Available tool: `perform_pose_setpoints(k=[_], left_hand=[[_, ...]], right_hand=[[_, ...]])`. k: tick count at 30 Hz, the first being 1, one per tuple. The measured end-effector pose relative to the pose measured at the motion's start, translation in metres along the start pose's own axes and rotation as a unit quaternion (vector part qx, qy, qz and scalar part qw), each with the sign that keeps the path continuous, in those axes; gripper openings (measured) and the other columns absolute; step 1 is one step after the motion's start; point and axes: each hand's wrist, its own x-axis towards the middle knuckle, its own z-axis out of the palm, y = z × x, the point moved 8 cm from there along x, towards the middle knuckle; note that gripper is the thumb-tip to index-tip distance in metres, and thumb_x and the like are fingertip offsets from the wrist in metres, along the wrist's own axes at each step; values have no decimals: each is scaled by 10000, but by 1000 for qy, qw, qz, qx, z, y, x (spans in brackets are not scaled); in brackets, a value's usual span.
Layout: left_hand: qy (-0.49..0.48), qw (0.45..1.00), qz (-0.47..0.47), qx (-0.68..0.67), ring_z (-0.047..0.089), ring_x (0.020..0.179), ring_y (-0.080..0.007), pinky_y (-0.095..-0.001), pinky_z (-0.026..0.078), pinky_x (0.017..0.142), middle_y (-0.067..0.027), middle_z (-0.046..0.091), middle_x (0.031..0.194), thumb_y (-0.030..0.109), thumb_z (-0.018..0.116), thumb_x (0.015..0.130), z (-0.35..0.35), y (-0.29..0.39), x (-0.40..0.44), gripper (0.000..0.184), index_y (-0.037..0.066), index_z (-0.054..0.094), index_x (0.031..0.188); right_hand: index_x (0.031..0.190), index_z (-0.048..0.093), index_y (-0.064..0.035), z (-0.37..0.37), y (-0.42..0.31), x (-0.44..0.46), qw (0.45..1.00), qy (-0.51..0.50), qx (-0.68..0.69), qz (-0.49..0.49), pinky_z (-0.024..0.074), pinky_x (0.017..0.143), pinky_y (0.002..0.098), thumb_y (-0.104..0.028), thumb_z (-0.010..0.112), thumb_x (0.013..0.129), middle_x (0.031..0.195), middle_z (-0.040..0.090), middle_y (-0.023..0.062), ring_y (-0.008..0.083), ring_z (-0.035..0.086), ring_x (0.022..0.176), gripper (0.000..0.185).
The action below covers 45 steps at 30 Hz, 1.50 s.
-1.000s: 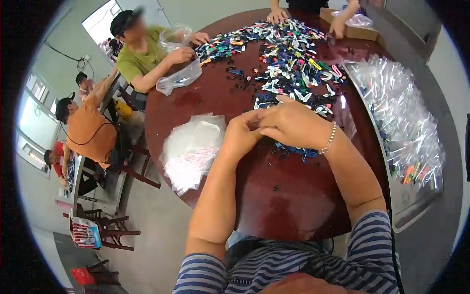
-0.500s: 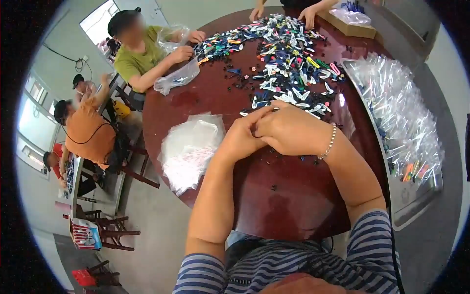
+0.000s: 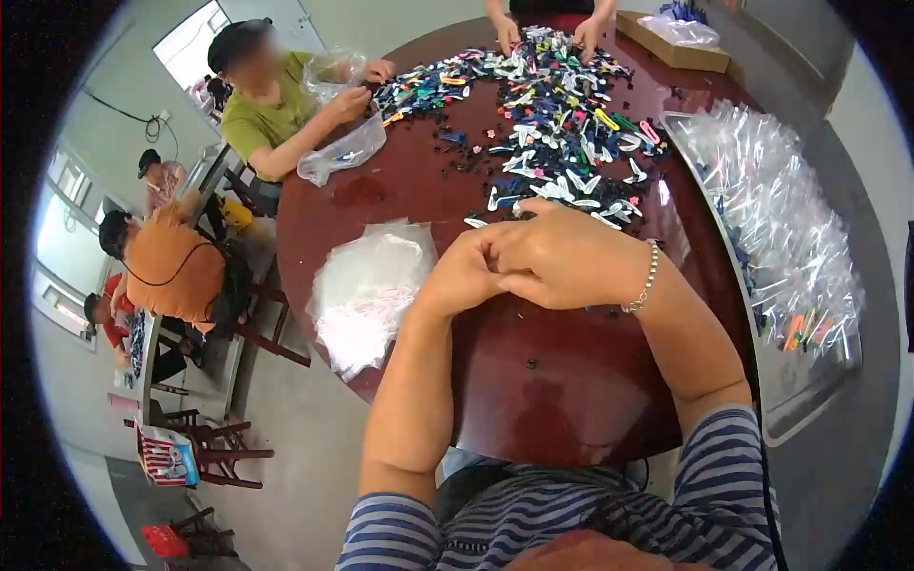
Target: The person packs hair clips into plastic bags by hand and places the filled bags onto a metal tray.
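Note:
My left hand (image 3: 464, 271) and my right hand (image 3: 562, 252) meet above the dark red round table (image 3: 562, 404), fingers curled together. What they hold, if anything, is hidden between them. Just beyond my fingers lies a long pile of small hair clips (image 3: 562, 124) in white, black, blue and other colours. To the left of my left hand is a fanned stack of clear plastic bags (image 3: 371, 285).
A metal tray (image 3: 776, 428) heaped with filled clear bags (image 3: 776, 219) stands at the right. A cardboard box (image 3: 671, 48) is at the back right. A person in green (image 3: 271, 114) sits at the left with plastic bags; another person's hands (image 3: 587, 38) reach in at the back.
My hands stay together, with the right hand's fingers shifted slightly. The hands at the back have moved left and now touch the clip pile on both sides.

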Motion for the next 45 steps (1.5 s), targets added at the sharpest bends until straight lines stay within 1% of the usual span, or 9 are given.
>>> perform_pose_setpoints(k=[11,17,25,29,31,32,33,38,45], left_hand=[[133,990,-19,-43,608,903,-117,-266,481,833,-49,658,991,11,715,776,-19,1,2,339,-20,612,1097],[228,972,-53,-31,629,881,-132,-239,494,760,-79,666,966,50,737,771,-35,-14,-1,387,-4,599,1129],[281,955,-72,-57,642,898,-140,-246,496,724,-79,673,999,125,713,816,-42,-18,-5,354,9,596,1130],[283,953,-86,-68,646,908,-147,-250,495,725,-80,676,1001,134,715,814,-38,-21,-4,359,14,597,1131],[286,952,-83,-71,611,865,-107,-240,476,709,-72,663,999,159,745,792,-36,-23,-4,376,5,612,1108],[285,952,-83,-70,611,865,-107,-240,476,709,-72,663,999,159,745,792,-36,-24,-4,376,5,612,1108],[284,952,-87,-67,610,865,-104,-238,475,710,-65,664,995,160,744,794,-36,-26,-4,364,10,618,1100],[302,949,-85,-35,604,853,-94,-233,472,708,-43,665,976,157,736,801,-37,-31,-5,332,18,630,1083],[281,957,-73,23,644,920,-142,-253,479,738,-60,676,1009,164,696,838,-30,-38,2,345,14,602,1134]], right_hand=[[1003,647,-7,-28,22,2,982,144,119,19,464,911,359,-144,618,844,1059,649,151,295,630,943,212],[1163,589,1,-32,123,-34,930,298,69,204,477,871,344,-259,669,839,1154,618,178,281,616,1030,423],[1213,526,-6,2,253,-142,766,257,-243,537,423,945,434,-418,654,808,1143,561,218,386,512,1098,592],[1181,553,-14,13,259,-144,775,216,-231,547,421,952,428,-425,625,830,1126,556,232,394,502,1103,545],[1137,590,-24,17,247,-113,862,239,-196,402,430,937,411,-396,600,857,1078,578,207,372,523,1077,465],[1088,619,-26,25,251,-103,875,159,-128,439,436,922,401,-339,593,871,1058,605,183,347,545,1064,382],[1093,622,-28,26,238,-94,904,253,-73,337,444,901,398,-297,613,857,1050,623,168,331,570,1030,357],[1117,628,-51,39,205,-62,925,224,3,306,433,940,422,-293,633,829,1174,601,171,338,559,1073,377],[983,678,-38,24,193,-49,902,317,159,247,490,720,315,-186,647,838,858,682,97,203,638,785,209]])
